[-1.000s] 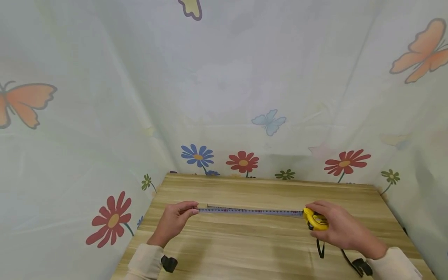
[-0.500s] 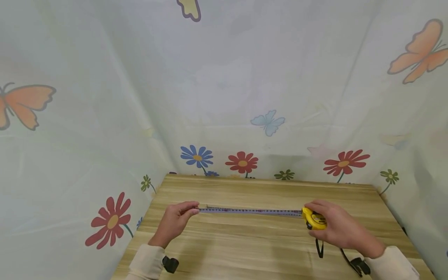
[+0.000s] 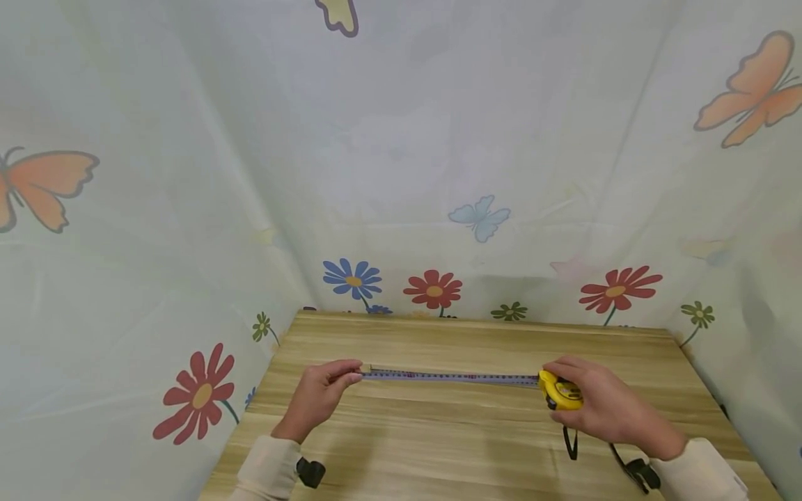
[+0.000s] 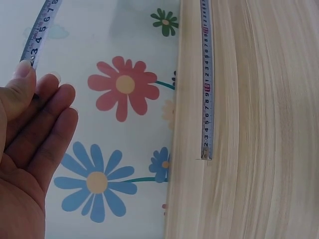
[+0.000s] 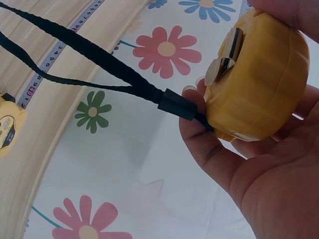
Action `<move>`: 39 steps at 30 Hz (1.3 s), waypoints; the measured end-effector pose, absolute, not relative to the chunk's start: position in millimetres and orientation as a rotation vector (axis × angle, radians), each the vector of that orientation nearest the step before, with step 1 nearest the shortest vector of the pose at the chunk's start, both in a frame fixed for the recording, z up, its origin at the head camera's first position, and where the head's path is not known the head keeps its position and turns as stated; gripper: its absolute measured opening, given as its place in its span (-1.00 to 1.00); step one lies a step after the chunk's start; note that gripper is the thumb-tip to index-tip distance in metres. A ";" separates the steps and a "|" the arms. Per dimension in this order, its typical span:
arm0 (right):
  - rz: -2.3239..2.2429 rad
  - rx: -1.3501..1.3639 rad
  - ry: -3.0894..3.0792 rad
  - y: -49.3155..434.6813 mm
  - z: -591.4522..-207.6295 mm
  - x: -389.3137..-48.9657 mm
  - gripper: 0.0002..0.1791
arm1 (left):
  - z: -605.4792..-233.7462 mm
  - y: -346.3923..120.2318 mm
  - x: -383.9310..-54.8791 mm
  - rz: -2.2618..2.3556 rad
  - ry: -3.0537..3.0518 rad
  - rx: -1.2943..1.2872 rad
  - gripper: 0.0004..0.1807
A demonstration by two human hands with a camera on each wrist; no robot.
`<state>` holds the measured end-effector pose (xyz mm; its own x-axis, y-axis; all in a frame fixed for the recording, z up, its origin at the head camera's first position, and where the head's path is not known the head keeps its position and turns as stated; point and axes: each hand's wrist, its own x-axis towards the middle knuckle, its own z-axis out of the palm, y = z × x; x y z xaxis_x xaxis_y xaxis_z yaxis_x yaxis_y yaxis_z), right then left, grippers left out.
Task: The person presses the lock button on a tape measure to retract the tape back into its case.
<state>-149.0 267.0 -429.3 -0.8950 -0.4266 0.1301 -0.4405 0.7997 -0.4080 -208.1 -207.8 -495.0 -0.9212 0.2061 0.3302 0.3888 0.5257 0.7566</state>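
Observation:
My right hand (image 3: 604, 403) grips a yellow tape measure (image 3: 564, 394), raised over the table. Its black wrist strap (image 5: 99, 54) dangles from the case. From that case the blade (image 3: 451, 378) runs left, and my left hand (image 3: 319, 398) pinches its free end between thumb and fingertips. In the left wrist view, the other fingers of that hand lie loosely extended. A second extended blade (image 4: 207, 99) lies on the table, its metal end hook (image 4: 205, 154) showing. It leads to a second yellow tape measure (image 5: 8, 124), partly cut off in the right wrist view.
The wood-grain table (image 3: 426, 445) backs onto a pale curtain (image 3: 388, 139) printed with flowers and butterflies, which also rises on the left and right. Dark straps (image 3: 310, 472) sit at both wrists near the beige sleeves.
My left hand has shifted slightly right with the blade end, and the right hand has drifted a little left. The stretch of blade between them is slightly shorter; both grips stay the same.

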 end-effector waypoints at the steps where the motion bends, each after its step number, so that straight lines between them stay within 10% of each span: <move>1: 0.684 0.711 -2.950 267.0 -429.3 -149.0 -0.25 | -494.9 -207.6 -208.0 -1.345 -2.565 -0.511 -0.77; 39: 0.700 0.686 -2.965 263.9 -429.1 -150.7 -0.23 | -492.6 -195.1 -208.6 -1.300 -2.561 -0.576 -0.75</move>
